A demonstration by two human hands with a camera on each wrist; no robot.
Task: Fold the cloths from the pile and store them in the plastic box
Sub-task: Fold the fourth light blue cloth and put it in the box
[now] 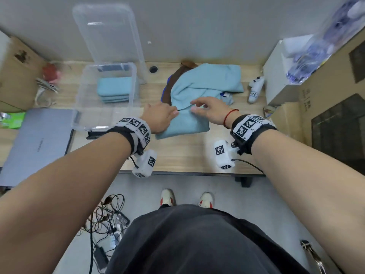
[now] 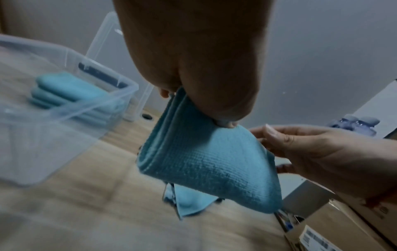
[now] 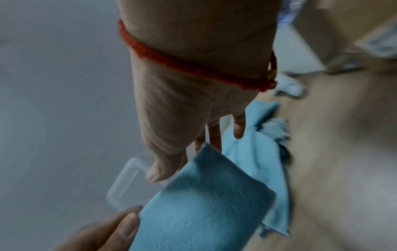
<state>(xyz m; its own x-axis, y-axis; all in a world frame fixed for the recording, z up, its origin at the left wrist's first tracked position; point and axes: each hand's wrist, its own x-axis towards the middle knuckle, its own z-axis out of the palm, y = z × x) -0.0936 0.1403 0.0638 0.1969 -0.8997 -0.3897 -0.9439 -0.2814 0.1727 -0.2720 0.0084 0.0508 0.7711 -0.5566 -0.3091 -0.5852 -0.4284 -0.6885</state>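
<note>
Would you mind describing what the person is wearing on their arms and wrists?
Both forearms are bare, with no sleeves. Each wrist carries a black strap topped by a white band printed with black-and-white square markers, and a white camera block with the same markers and a thin black cable hangs below. The right wrist also has a thin red string bracelet.

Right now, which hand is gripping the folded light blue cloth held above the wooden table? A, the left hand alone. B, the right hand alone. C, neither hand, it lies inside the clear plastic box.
A: the left hand pinches the folded light blue cloth at its top edge, while the right hand is open beside it with straight fingers.
</note>
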